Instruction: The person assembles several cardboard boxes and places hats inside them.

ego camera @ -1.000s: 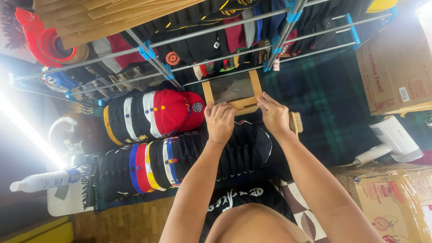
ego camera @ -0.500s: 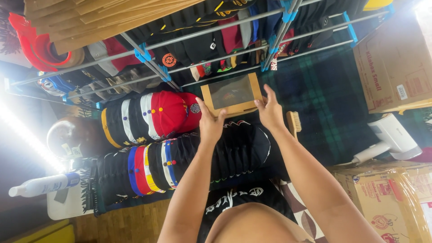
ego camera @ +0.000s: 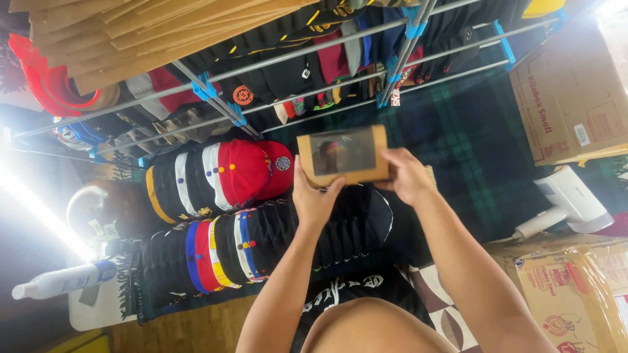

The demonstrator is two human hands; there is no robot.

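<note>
**Windowed box, lifted clear and held in both hands**

Item: flat brown cardboard box (ego camera: 343,155) with clear window panel, held level in mid-scene, above the far end of the near cap row. Contents behind the window too dim to tell.

Change over the last second: formerly lying further off on the plaid cloth (ego camera: 458,131), with fingers only at its near corners. Now raised, drawn nearer and larger in view, window side up. Judged fully off the cloth and carried by the hands alone.

Grip: left hand (ego camera: 314,196) closed on the box's left end, thumb up along the edge, fingers underneath. Right hand (ego camera: 405,173) closed on the right end, fingers wrapped over the near right corner.

Surroundings, outward:
- Just left of the box: red cap (ego camera: 252,170) at the end of a row of nested caps.
- Below the hands, nearer: second row of dark caps (ego camera: 261,235), with blue, red and yellow ones towards the left.
- Far: metal rack (ego camera: 216,91) with blue clips, hung with more caps.
- Right: large cardboard carton (ego camera: 569,98); white handheld appliance (ego camera: 569,196) just near of it.
- Far left, near side: white spray bottle (ego camera: 59,281), lying down.
</note>
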